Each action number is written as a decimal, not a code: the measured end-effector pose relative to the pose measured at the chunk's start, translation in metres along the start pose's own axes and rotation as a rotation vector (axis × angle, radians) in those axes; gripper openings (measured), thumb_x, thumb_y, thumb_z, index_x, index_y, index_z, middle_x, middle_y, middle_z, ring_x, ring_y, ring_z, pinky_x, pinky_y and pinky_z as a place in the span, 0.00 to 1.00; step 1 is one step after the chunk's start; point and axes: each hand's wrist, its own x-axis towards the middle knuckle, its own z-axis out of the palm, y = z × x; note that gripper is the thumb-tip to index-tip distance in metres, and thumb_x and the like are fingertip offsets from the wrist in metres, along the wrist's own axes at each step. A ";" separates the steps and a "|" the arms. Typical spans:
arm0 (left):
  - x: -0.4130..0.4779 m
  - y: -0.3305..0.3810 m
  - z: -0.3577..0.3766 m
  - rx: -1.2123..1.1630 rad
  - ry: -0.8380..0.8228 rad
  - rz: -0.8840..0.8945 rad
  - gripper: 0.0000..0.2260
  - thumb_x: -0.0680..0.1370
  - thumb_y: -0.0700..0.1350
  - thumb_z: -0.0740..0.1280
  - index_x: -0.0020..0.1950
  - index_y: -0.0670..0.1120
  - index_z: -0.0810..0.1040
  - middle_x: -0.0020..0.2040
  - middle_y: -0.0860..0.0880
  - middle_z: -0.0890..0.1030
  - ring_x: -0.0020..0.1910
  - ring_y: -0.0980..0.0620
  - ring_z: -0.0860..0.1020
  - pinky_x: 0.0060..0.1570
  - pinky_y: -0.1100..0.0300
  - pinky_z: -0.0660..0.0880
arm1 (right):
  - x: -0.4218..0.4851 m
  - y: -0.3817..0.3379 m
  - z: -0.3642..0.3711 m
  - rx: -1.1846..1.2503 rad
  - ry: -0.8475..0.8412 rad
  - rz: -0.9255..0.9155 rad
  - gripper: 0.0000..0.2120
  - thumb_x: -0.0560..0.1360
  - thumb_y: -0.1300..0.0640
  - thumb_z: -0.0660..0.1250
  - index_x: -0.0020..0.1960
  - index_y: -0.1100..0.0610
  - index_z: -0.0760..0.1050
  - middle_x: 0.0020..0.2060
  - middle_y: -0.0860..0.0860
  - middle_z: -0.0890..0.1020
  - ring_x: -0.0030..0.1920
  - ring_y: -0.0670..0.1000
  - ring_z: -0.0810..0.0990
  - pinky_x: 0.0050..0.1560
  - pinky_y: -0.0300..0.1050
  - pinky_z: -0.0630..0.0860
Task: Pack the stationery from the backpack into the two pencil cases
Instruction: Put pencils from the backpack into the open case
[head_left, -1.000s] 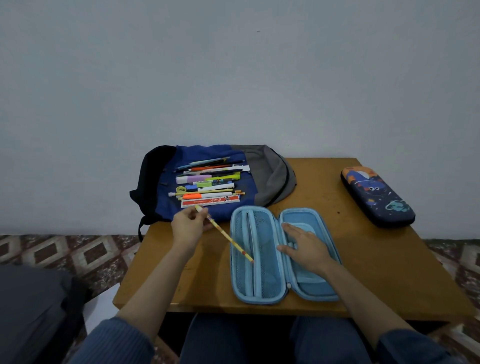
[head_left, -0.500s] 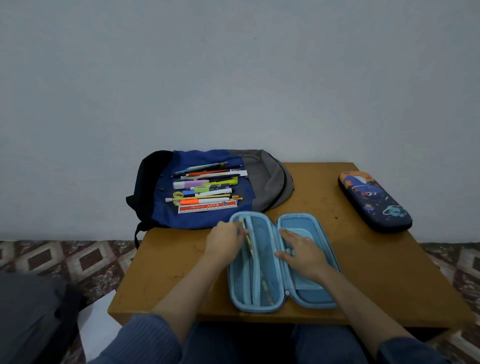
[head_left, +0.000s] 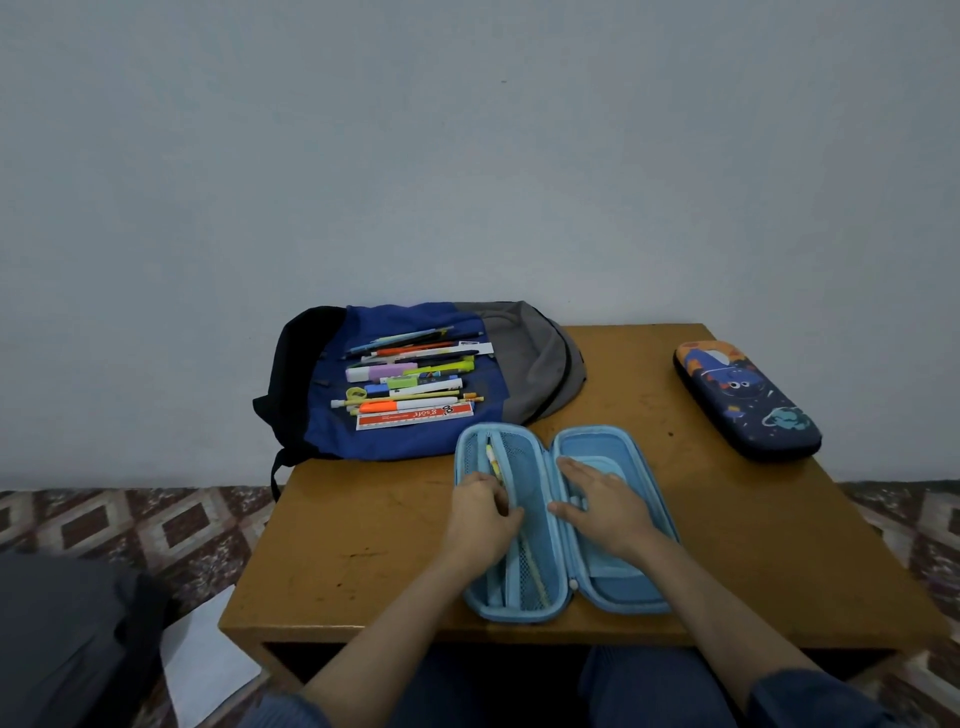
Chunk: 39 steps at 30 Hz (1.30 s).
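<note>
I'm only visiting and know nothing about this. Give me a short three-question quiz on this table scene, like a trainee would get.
1. Fill in: the red-and-white ruler lies on the ____.
2. True or false: the dark patterned case lies open.
3. The right hand rests flat on: A) the dark patterned case, B) the light blue case, C) the ruler.

Key: 1. backpack. 2. False, it is closed. 3. B.
</note>
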 end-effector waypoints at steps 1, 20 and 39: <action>-0.001 -0.001 0.002 -0.032 -0.002 -0.016 0.14 0.75 0.43 0.68 0.33 0.48 0.67 0.41 0.55 0.71 0.40 0.58 0.70 0.36 0.75 0.66 | 0.000 0.000 0.000 0.002 0.000 0.003 0.32 0.78 0.43 0.59 0.77 0.51 0.52 0.76 0.47 0.57 0.75 0.49 0.58 0.73 0.46 0.56; 0.013 0.004 0.007 -0.567 -0.174 -0.329 0.20 0.77 0.40 0.66 0.66 0.48 0.62 0.49 0.45 0.79 0.42 0.51 0.79 0.35 0.64 0.73 | 0.002 0.004 -0.012 0.123 -0.002 -0.051 0.25 0.79 0.53 0.62 0.74 0.55 0.61 0.73 0.49 0.65 0.73 0.47 0.63 0.71 0.39 0.61; 0.113 -0.103 -0.091 0.173 0.305 -0.141 0.12 0.78 0.40 0.63 0.60 0.40 0.74 0.60 0.41 0.75 0.58 0.43 0.74 0.52 0.54 0.74 | 0.012 0.007 -0.021 0.051 0.126 -0.079 0.18 0.76 0.52 0.67 0.65 0.53 0.74 0.60 0.48 0.78 0.62 0.50 0.72 0.56 0.37 0.67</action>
